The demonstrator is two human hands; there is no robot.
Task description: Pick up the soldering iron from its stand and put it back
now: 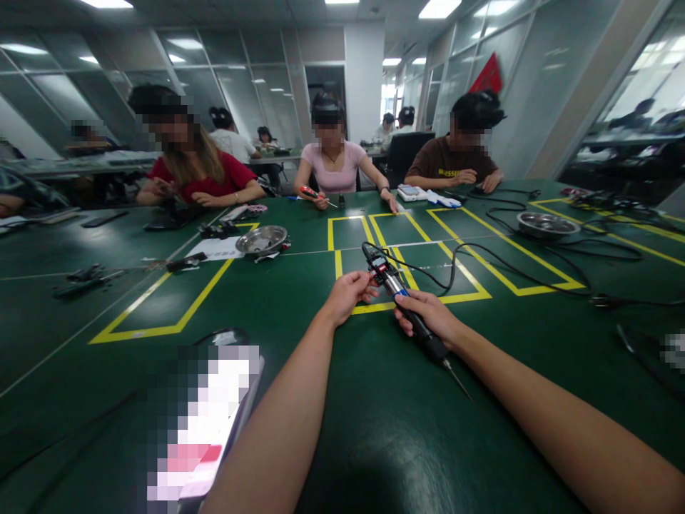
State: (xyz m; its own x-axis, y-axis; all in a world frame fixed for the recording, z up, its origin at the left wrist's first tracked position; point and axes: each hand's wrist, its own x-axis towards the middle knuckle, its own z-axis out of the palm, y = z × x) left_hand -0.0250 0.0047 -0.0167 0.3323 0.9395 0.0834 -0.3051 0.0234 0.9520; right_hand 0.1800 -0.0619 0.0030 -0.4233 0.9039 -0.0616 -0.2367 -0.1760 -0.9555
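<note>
An electric screwdriver with a silver, blue and black body is held slantwise above the green table. My right hand is wrapped round its middle. The thin bit points down toward my right forearm. At the far, corded end, the fingers of my left hand are closed in a pinch against the tool's end, beside a small red and white part. Exactly what those fingertips grip is partly hidden. A black cord loops from that end to the right across the table.
Yellow tape outlines mark the green tabletop. Metal bowls stand left and right. A lit phone lies beside my left forearm. Cables tangle at right. Three people sit opposite; one holds a red-handled screwdriver.
</note>
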